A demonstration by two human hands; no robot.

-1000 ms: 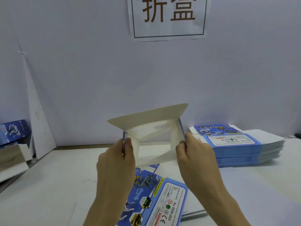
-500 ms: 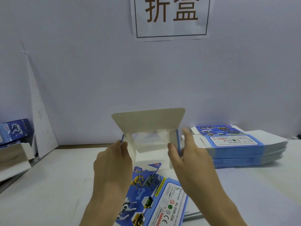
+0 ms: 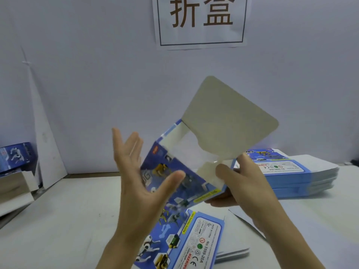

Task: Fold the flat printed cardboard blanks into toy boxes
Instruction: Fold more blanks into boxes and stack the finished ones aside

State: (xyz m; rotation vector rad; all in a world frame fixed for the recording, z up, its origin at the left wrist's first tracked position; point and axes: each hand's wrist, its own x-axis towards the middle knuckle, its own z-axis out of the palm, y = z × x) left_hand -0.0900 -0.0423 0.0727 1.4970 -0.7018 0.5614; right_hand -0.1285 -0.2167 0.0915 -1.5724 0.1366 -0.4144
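The box (image 3: 196,183) is tipped up in the air above the flat blank (image 3: 194,235). To do this well, the right hand (image 3: 242,183), pinching its low corner, should hold tight while the open left hand (image 3: 139,171), fingers straight, pushes the side square. The box is blue with dog pictures, and its big grey flap (image 3: 229,121) sticks up.

tilted blue box (image 3: 180,177), flap open, flat blanks (image 3: 287,171)

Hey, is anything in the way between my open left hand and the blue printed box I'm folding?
Nothing visible. The open left hand sits right at the printed face of the half-formed blue printed cardboard box, with no object between them. The right hand grips the box's opposite corner.
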